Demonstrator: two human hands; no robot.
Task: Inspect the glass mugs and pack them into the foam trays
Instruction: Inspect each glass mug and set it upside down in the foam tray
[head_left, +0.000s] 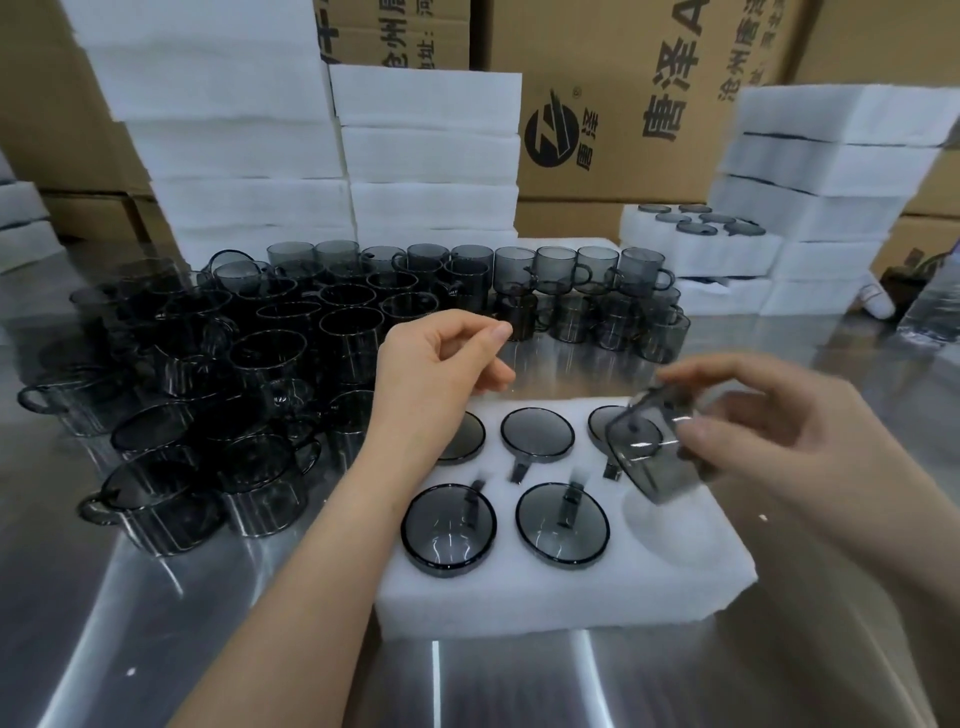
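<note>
Along the far edge of the steel counter (156, 623), cardboard boxes (623, 104) with printed lettering form a wall. White foam stacks (234, 130) rise in front of them at the far left and far right. At the foot of the right-hand stacks lies a filled tray (701, 244) with dark rims showing in its wells.

The loose mugs (208, 364) are smoked grey glass. They crowd the counter's left side and run in a doubled row across the back, some standing on others.

Near the front edge, about the middle, lies the foam tray (519, 597) with six wells in two rows. Five packed mugs (537, 434) are sunk to their rims, their handles in the cut slots. The empty well (670, 525) is at the tray's near right corner.

The left hand (436, 364) hovers over the tray's far left corner. Its fingers are loosely curled, thumb and forefinger apart, and it holds nothing. The right hand (779, 426) is blurred. It grips the held mug (654, 457) with fingers over the top and thumb at the side. The mug is tilted, its mouth turned down and leftward, in the air just above the empty well.
</note>
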